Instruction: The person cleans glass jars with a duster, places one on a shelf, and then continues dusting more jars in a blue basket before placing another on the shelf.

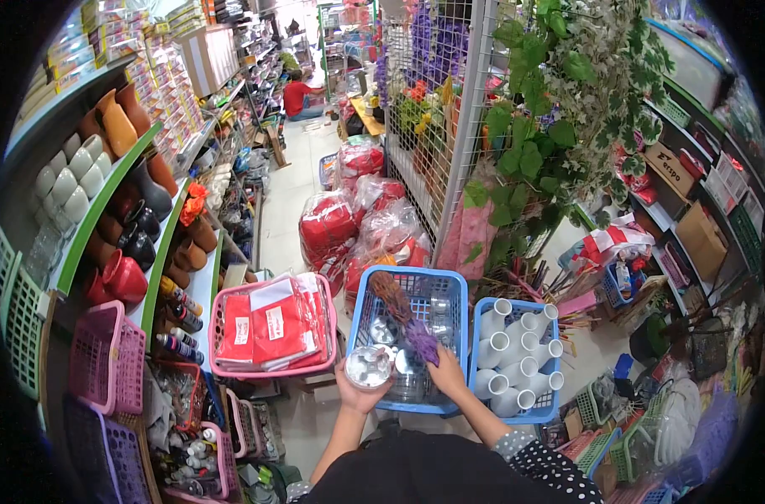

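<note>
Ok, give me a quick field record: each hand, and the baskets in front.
left hand: holds clear round dish at middle blue basket's near rim
right hand: inside that basket, on purple flower sprig; grip unclear
middle blue basket: clear glassware, sprig
pink basket: left of it, red packets
right blue basket: white tubes, upright

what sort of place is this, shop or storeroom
Most likely a crowded homeware and decor shop: ceramic vases fill the left shelves, artificial plants hang on a wire rack, and the left hand holds a clear glass dish by a blue basket of stock.
</note>
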Demonstrator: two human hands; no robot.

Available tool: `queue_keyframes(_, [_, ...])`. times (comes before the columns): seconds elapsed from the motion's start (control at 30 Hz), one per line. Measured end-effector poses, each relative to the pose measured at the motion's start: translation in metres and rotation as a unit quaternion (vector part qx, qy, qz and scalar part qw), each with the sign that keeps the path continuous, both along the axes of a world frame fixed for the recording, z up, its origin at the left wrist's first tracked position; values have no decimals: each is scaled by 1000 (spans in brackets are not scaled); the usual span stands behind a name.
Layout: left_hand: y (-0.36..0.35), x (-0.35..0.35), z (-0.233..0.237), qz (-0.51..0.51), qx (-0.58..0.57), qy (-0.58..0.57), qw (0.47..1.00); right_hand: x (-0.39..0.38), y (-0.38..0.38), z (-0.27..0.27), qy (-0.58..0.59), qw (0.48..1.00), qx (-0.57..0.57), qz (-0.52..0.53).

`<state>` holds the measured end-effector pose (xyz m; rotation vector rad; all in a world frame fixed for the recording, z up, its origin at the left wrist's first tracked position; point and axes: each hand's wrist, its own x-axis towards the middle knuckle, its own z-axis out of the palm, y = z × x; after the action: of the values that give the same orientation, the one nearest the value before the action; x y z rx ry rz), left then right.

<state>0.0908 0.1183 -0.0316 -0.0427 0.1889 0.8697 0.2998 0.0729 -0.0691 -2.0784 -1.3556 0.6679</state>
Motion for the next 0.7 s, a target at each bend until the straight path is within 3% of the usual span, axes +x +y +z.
queue_keyframes(0.1, [-19,-4,0,24,-2,-11,1000,-5,2,-12,-14,1000,-20,17])
queue_keyframes(0.27, [-41,-2,2,41,-19,-4,999,-7,-3,-37,-57,996,37,64])
queue_keyframes(0.43, [-59,2,6,52,-22,-20,998,-17,-20,7,-120,986,75,92])
queue_keyframes(0.5, [-66,2,5,66,-9,-14,998,-27,-23,32,35,972,183,143])
queue_keyframes(0.53, [-70,0,5,74,4,-8,997,-32,-29,56,113,965,157,178])
queue_keyframes(0.63, [-84,-10,16,85,31,-81,993,-55,-39,98,127,922,208,302])
queue_keyframes(0.7, [-92,-20,25,139,51,-19,989,-69,-37,109,124,894,206,379])
